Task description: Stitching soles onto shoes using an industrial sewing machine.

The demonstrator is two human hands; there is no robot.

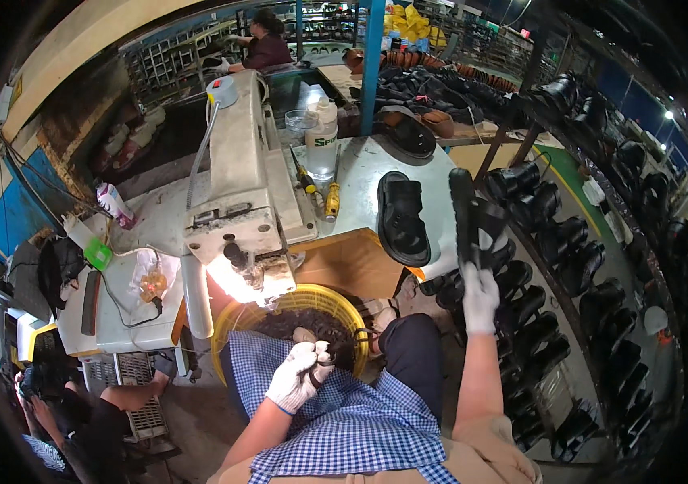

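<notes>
My right hand (pixel 479 300), in a white glove, stretches out to the right and grips the near end of a black sandal (pixel 462 214), which is tipped on its edge beside the table. In front of my checked apron, my left hand (pixel 302 376), also gloved, is closed with its fingers curled. A bit of something dark shows at those fingers, too small to name. Another black sandal (pixel 403 218) lies on the white table top, just left of the one I hold. The head of an industrial sewing machine (pixel 239 234) stands ahead of me, its lamp lit.
A yellow basket (pixel 223 339) of dark scraps sits below the machine. Racks of black sandals (pixel 537 298) line my right side. A clear bottle (pixel 321 149) and a yellow-handled screwdriver (pixel 332 202) are on the table. Other people work at the far left and lower left.
</notes>
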